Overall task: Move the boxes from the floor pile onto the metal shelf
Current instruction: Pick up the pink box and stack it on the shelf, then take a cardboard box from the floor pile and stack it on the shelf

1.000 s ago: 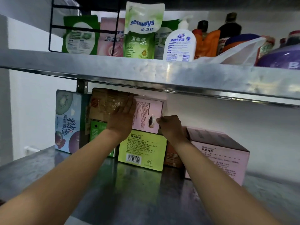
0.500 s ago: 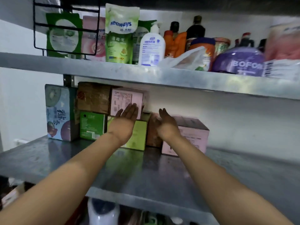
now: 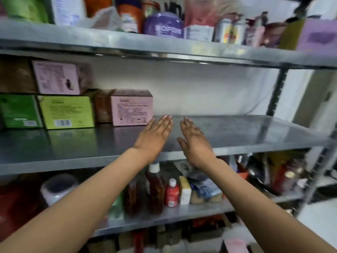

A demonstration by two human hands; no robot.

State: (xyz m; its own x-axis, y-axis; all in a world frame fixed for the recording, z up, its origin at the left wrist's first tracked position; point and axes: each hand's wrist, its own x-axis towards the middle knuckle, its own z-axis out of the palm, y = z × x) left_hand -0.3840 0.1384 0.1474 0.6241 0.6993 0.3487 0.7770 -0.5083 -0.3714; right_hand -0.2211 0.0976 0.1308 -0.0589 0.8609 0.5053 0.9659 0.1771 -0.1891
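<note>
Boxes stand stacked at the left of the metal shelf [image 3: 237, 132]. A small pink box [image 3: 56, 77] sits on a lime green box [image 3: 66, 112], with a dark green box [image 3: 18, 111] to its left. A larger pink box [image 3: 131, 108] stands on the shelf to the right, beside a brown box [image 3: 103, 108]. My left hand [image 3: 155, 136] and my right hand [image 3: 194, 141] hover flat over the shelf's front edge, fingers extended, holding nothing. Both are clear of the boxes. The floor pile is out of view.
The upper shelf [image 3: 164, 46] carries bottles, pouches and a purple jug [image 3: 164, 24]. The lower shelf [image 3: 164, 216] holds sauce bottles [image 3: 155, 189] and packets. An upright post [image 3: 275, 92] stands at the right. Bare shelf surface lies to the right of the pink box.
Both hands let go of the small pink box and pulled back from the stack toward the shelf's front. The view swung right and down, away from the boxes.
</note>
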